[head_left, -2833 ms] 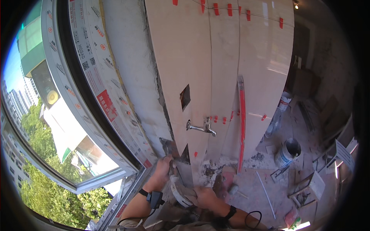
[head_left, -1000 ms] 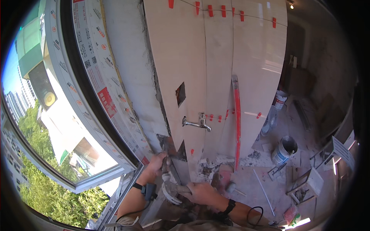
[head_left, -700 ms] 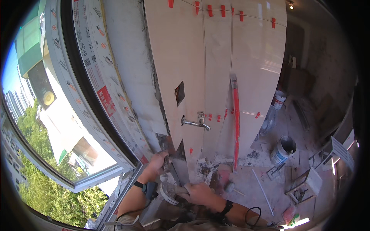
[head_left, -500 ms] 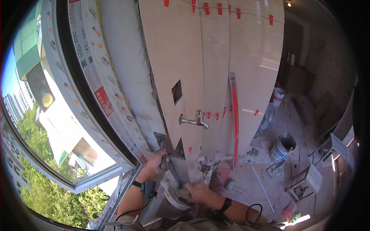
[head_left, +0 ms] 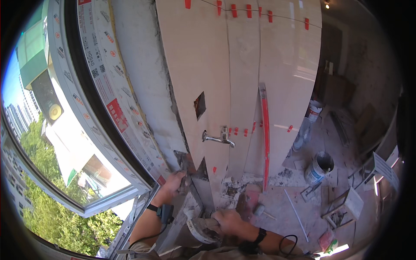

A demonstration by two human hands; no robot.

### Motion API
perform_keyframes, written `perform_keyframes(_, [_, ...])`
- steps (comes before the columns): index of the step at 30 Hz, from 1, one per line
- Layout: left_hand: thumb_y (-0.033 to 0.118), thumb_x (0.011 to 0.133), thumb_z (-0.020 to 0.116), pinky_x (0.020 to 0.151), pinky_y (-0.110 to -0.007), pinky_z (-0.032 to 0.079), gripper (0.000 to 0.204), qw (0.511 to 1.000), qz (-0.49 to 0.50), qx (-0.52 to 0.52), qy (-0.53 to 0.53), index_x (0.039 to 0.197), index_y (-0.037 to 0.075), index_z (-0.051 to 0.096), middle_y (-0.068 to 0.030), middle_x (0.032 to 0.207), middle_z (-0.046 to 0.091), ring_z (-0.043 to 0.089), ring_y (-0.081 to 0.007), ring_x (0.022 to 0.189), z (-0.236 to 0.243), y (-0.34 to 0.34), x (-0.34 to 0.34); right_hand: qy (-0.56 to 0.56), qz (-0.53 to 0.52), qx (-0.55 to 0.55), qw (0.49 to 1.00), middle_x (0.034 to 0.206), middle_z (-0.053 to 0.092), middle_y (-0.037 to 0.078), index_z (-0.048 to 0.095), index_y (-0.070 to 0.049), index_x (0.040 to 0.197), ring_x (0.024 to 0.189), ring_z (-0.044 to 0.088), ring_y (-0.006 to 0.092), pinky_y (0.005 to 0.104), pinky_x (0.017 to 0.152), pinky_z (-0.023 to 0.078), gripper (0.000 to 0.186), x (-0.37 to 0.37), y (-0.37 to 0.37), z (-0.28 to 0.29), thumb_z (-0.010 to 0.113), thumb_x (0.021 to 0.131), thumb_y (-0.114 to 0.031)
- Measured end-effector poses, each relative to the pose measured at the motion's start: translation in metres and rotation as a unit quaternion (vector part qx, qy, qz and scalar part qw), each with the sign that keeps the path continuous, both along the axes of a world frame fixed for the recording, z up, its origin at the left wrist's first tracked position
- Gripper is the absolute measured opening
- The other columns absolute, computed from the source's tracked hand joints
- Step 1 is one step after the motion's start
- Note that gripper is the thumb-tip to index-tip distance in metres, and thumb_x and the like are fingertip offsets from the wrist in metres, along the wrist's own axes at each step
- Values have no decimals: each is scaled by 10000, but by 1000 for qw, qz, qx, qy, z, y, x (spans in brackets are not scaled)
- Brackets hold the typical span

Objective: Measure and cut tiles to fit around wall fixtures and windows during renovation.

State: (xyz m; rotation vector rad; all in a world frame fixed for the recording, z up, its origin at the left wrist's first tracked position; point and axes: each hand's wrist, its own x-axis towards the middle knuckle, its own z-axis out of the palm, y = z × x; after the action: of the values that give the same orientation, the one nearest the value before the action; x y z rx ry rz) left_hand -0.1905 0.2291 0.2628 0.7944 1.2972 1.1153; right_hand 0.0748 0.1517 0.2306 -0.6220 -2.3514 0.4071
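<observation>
- The left hand (head_left: 173,184) is closed around the handle of a trowel (head_left: 184,162), whose blade lies against the wall beside the tiled edge, below the tap (head_left: 219,138).
- The right hand (head_left: 227,221) grips the rim of a mortar-caked bucket (head_left: 197,226) held low, near the floor (head_left: 286,203).

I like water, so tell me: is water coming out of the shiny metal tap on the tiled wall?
No, the shiny metal tap on the pale tiled wall shows no water at its spout.
</observation>
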Motion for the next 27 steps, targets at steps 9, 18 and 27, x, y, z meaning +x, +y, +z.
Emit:
perform_keyframes(9, [248,921,473,370,-327,410,245,999,13,-5,-29,801,44,536,-60,597,528,485,-185,415,5,-3,1,-168,-37,-56,983,625,551,95,522,-63,851,561,585,294,410,512,459,286,-31,25,1,653,712,-276])
perform_keyframes(18, [266,938,471,404,-316,418,271,1000,-18,7,-2,820,35,552,-61,612,542,509,-179,465,-16,-3,-7,-181,-68,-56,979,645,576,101,502,-71,798,568,595,291,400,512,472,307,-30,19,5,634,752,-345])
perform_keyframes(27, [287,951,443,462,-307,407,308,998,-53,15,-35,770,53,526,-67,609,519,507,-174,529,-19,3,-13,-172,-81,-70,979,656,594,109,506,-55,832,587,617,302,409,502,479,338,-27,12,-2,610,776,-372])
